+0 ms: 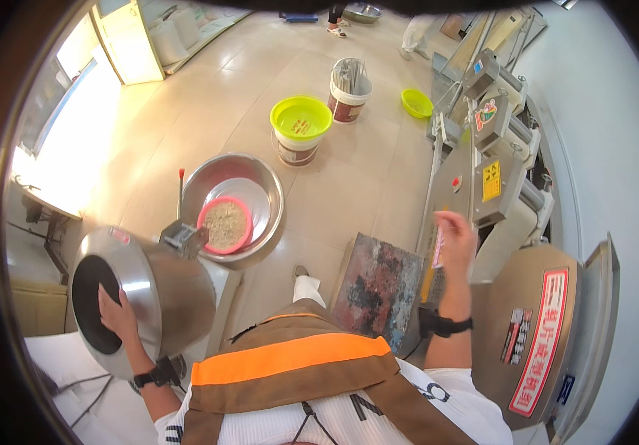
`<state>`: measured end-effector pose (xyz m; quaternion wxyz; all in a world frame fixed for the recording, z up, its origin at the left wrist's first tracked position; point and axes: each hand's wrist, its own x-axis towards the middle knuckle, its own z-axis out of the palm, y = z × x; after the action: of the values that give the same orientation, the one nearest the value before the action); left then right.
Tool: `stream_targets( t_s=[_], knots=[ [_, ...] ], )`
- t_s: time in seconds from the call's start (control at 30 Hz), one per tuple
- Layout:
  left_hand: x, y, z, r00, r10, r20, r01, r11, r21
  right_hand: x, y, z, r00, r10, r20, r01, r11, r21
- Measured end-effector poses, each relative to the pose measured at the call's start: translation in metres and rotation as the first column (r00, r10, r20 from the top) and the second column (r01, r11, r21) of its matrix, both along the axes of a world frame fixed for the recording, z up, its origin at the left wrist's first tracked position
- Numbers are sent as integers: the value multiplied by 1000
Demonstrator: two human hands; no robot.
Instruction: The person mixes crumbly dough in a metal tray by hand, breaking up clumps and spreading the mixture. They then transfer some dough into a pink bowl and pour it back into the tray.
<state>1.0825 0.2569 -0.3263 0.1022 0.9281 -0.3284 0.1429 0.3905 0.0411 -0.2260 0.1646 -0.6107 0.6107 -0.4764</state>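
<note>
On the left stands a shiny steel drum (186,297), tilted, with a round dark opening (91,304) facing left. My left hand (118,315) lies at the edge of that opening, its fingers stretched out; whether they touch the metal I cannot tell. A bracket with a red-tipped lever (181,185) is beside the drum. My right hand (456,241) is raised, loosely bent and holding nothing visible, close to a long metal roller machine (475,170). Beyond the drum, a pink bowl of beige granules (226,225) sits inside a wide steel basin (275,193).
A stained dark board (377,289) lies ahead of me on the right. Farther off are a bucket topped by a yellow-green basin (301,117), a bucket of thin rods (349,89) and another small green basin (416,104). Other people's legs (416,33) show at the back.
</note>
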Motion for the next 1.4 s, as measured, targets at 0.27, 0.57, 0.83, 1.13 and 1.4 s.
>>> stream_targets(
  t_s=[0.27, 0.57, 0.83, 1.13, 1.4],
  knots=[
    [-10, -23, -57, 922, 383, -51, -352, 888, 295, 143, -167, -83, 904, 327, 276, -422, 783, 456],
    [-2, -64, -32, 904, 353, -242, -330, 935, 132, 267, -294, -222, 757, 558, 340, -627, 473, 618],
    [-10, -123, -9, 835, 550, -21, -548, 835, 57, 380, -371, -405, 796, 435, 422, -520, 134, 844],
    [-9, -71, -11, 798, 602, -31, -602, 798, -30, 484, -380, -690, 816, 500, 291, -329, -12, 944],
    [-14, -47, 9, 784, 620, 32, -620, 782, 65, 524, -349, -846, 885, 458, 85, -150, 109, 983]
  ],
)
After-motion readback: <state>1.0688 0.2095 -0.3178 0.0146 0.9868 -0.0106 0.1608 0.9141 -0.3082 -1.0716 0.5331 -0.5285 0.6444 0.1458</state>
